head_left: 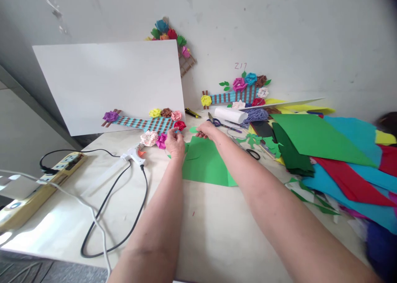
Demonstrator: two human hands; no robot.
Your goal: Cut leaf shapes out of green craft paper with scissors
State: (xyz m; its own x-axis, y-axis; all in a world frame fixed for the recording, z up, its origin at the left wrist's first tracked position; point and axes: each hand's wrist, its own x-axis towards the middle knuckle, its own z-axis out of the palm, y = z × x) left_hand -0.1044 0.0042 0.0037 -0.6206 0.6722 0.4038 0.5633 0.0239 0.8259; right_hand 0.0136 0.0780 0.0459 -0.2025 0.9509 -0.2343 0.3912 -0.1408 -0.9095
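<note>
My left hand [175, 144] is at the lower right end of a blue and brown striped paper guitar [136, 124] edged with paper flowers. Its fingers are curled beside the red flower [180, 126], and whatever they pinch is hidden. Small green paper edges show around this hand. My right hand [206, 130] is closed, with its fingertips at a small green paper leaf [193, 129]. Below both hands lies a folded green paper sheet [206, 163] with a dark curved line on it.
A white glue gun [133, 155] with a looped black cord lies left, near a power strip [62, 167]. Scissors [253, 154], a white roll [231, 115], purple yarn [256, 115] and leaf cut-outs [252, 140] lie right. Coloured sheets [322, 138] pile up far right. A white board [108, 80] leans behind.
</note>
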